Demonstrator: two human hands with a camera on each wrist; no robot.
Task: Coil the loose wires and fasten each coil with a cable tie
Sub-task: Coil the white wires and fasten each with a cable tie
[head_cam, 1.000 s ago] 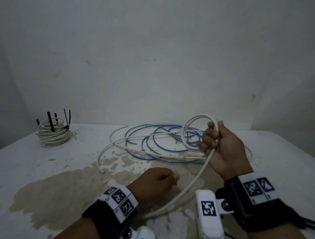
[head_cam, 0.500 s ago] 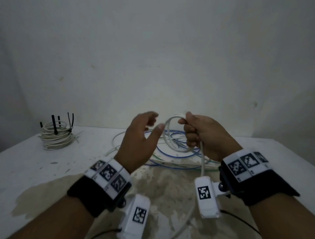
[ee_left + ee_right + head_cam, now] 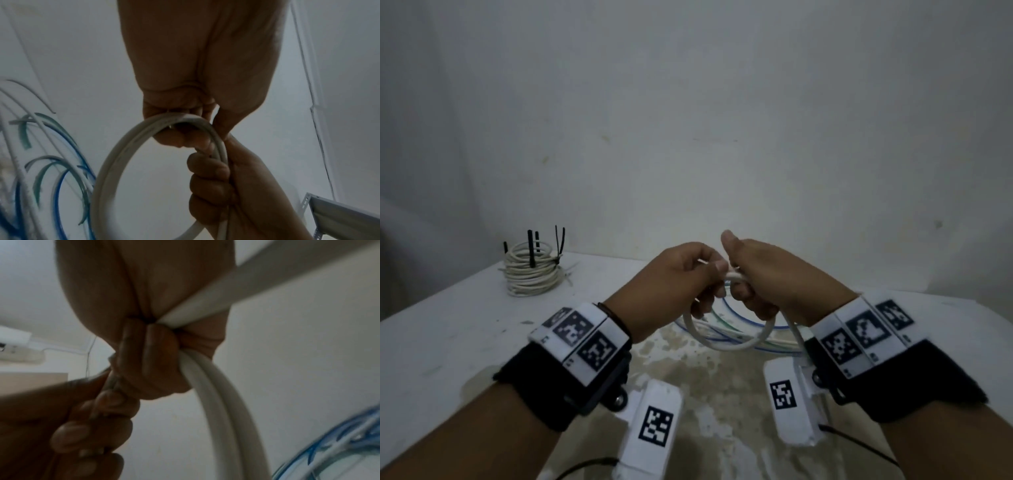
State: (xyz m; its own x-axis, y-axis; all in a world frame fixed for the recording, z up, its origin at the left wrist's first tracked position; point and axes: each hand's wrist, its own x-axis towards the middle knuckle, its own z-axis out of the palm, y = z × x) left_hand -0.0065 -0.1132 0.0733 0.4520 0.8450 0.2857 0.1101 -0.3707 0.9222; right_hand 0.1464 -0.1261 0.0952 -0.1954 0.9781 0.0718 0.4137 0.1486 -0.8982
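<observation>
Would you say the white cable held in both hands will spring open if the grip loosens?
Probably. The white cable holds a smooth round loop below the left hand and right hand rather than drooping, so it looks fairly stiff and springy. Its smooth jacket may also slide. The finished coil needed several ties.

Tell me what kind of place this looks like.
Probably a plain workroom or utility space: a bare white wall, a stained white table with loose blue and green wires, and a tied white coil.
</observation>
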